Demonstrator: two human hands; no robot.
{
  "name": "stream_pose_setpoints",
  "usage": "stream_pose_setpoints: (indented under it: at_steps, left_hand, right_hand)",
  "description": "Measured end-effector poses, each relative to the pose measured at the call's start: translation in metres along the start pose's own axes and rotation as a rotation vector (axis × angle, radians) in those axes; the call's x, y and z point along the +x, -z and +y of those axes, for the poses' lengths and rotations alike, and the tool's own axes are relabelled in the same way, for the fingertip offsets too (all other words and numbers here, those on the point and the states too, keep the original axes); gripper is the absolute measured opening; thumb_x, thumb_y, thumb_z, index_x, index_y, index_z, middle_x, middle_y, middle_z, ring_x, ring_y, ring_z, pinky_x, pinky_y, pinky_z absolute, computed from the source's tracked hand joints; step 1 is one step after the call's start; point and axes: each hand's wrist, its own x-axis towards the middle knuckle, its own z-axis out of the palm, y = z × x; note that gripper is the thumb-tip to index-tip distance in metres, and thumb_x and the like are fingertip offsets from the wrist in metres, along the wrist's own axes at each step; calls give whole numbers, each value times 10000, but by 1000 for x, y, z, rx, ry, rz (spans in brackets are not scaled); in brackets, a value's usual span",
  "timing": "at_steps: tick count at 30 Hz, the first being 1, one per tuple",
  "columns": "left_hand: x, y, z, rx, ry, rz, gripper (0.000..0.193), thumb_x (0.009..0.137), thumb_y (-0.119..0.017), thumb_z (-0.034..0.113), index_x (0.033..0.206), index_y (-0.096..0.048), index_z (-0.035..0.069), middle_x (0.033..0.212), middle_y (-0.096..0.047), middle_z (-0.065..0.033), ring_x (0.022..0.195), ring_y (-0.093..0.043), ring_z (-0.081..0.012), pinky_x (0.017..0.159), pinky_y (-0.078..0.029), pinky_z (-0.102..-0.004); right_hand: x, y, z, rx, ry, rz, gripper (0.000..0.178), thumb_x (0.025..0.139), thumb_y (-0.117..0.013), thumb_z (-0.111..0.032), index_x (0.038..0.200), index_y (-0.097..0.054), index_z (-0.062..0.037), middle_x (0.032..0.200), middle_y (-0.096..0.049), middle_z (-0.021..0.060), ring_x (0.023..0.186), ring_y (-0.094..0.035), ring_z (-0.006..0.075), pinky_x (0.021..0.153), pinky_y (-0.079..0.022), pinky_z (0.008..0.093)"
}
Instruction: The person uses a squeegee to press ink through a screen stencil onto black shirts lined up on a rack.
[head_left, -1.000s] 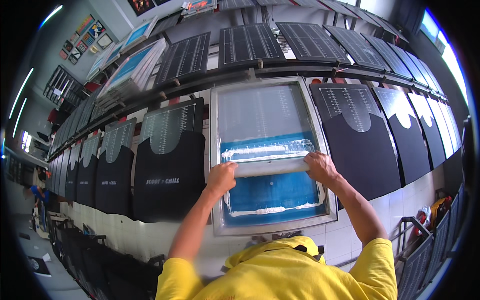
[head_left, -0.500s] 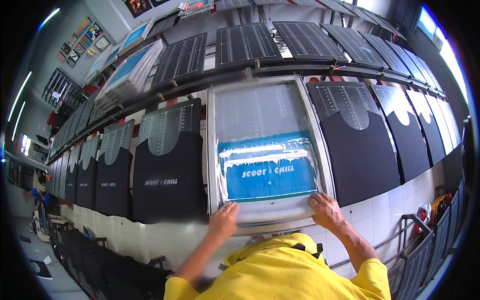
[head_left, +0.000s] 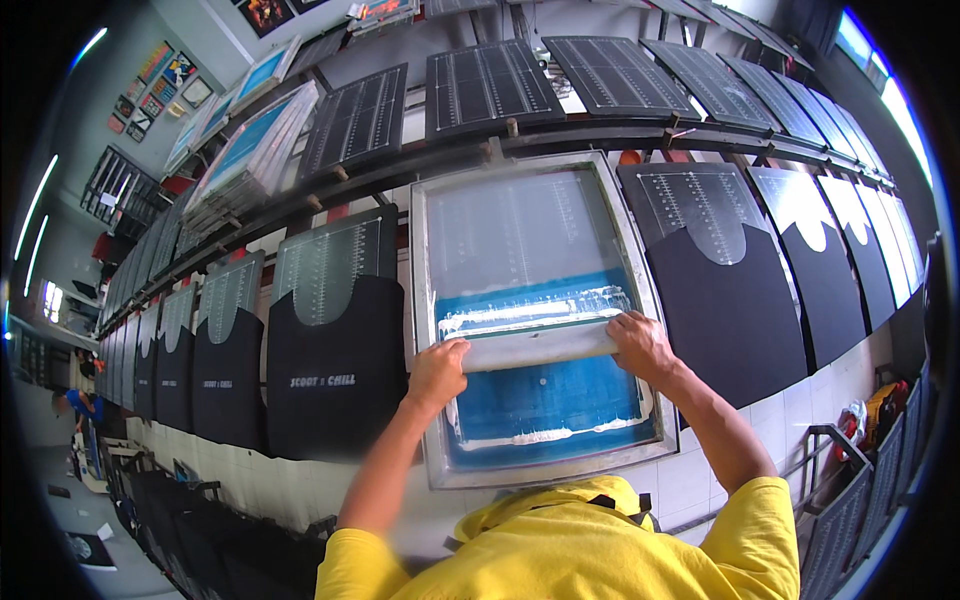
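A screen-printing screen [head_left: 575,466] in a pale, worn frame lies in front of me, over the row of boards. Across its mesh runs a wide, whitish squeegee [head_left: 540,348], held at both ends. My left hand [head_left: 438,374] is closed on its left end, my right hand [head_left: 642,346] on its right end. White ink [head_left: 535,310] lies in a streaky band just beyond the squeegee. A thinner ink line [head_left: 555,434] crosses the near end of the blue stencil area [head_left: 535,400].
Black shirts lie on boards either side: a printed shirt [head_left: 335,370] at left, a plain shirt [head_left: 725,310] at right. Stacked screens [head_left: 245,150] stand at the back left. A far row of bare boards [head_left: 490,85] runs behind. Another person [head_left: 85,405] is at far left.
Both hands have moved the squeegee away from me, from the screen's near end to about its middle. The pale lettering on the stencil is no longer visible; a white ink line now shows nearer me.
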Motion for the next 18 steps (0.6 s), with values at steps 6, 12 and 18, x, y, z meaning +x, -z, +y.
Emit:
stream_pose_setpoints:
  at_steps: [6,12,18]
  left_hand:
    - [12,9,0,16,43,-41,356,737,-597,-25,1068,-715,33,1066,-719,-126,955,-695,-326,859,-562,-412]
    - [-66,14,38,0,78,-61,404,740,-596,-20,1132,-693,4,1196,-689,-147,1071,-669,-319,934,-540,-408]
    - [-125,-6,65,33,79,-44,448,687,-614,-39,1123,-695,26,1220,-683,-118,1132,-657,-271,954,-550,-385]
  right_hand:
    - [8,0,7,7,22,81,153,760,-731,-52,907,-693,-36,985,-689,115,982,-657,269,866,-562,393]
    - [-63,3,-25,56,31,15,335,680,-745,-60,1001,-651,-38,1055,-643,92,1026,-627,271,873,-557,391]
    - [-122,6,-55,77,47,45,385,657,-730,-43,1028,-627,-27,1098,-627,99,1043,-625,281,870,-558,395]
